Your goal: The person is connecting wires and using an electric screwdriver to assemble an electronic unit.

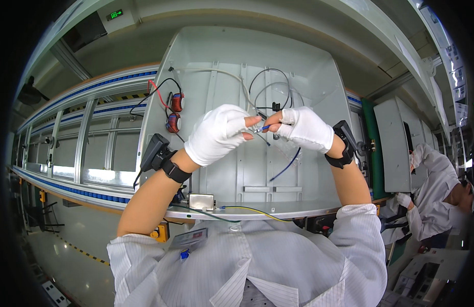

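My right hand [303, 128], in a white glove with bare fingertips, pinches a wire end with a blue sleeve [266, 128]. A small metal tip on it points toward my left hand [216, 134]. That hand wears the same kind of glove; its thumb and forefinger are apart, close beside the metal tip, and I see nothing gripped between them. Both hands are above a large light-grey metal box [221, 174]. Behind them inside it lie a looped black cable [270, 70] and a pale cable [216, 70]. A dark blue wire [286, 171] hangs below my right hand.
Two red-and-black wound coils [172, 123] sit at the box's left wall. On the front rim are a silver metal block [201, 201] and a yellow-green wire [255, 209]. A roller conveyor [83, 138] runs left. Another person [434, 189] works at a grey cabinet on the right.
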`<state>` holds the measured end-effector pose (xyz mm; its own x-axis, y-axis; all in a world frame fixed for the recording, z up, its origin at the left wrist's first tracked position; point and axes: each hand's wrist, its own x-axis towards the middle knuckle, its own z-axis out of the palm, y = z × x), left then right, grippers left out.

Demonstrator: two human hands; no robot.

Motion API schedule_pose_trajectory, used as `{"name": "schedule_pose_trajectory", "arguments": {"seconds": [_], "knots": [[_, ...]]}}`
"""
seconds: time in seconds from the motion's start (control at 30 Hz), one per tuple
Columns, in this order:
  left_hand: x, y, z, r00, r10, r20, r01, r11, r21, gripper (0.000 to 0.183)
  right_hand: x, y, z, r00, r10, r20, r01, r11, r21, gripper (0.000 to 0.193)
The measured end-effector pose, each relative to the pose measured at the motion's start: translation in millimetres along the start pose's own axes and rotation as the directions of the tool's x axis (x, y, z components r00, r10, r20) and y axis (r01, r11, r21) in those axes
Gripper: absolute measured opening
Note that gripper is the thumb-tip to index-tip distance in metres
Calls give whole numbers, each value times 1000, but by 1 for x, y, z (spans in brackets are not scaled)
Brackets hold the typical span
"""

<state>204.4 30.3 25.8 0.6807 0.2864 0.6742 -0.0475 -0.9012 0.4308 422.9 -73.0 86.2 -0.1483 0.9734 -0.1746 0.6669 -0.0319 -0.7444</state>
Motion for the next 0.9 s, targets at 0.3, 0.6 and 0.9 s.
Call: {"name": "schedule_pose_trajectory", "arguments": {"seconds": [0.3, 0.6, 0.9], "knots": [[-1, 5, 0, 920, 236, 313, -307, 931, 197, 16, -7, 35, 33, 974, 48, 221, -52, 999, 10, 29], [-9, -24, 7, 803, -132, 581, -82, 942, 326, 16, 38, 189, 14, 894, 448, 15, -292, 607, -740, 29], [-14, -49, -4, 800, -284, 529, 39, 904, 426, 20, 104, 249, 34, 913, 236, -333, -389, 749, -536, 22]]}}
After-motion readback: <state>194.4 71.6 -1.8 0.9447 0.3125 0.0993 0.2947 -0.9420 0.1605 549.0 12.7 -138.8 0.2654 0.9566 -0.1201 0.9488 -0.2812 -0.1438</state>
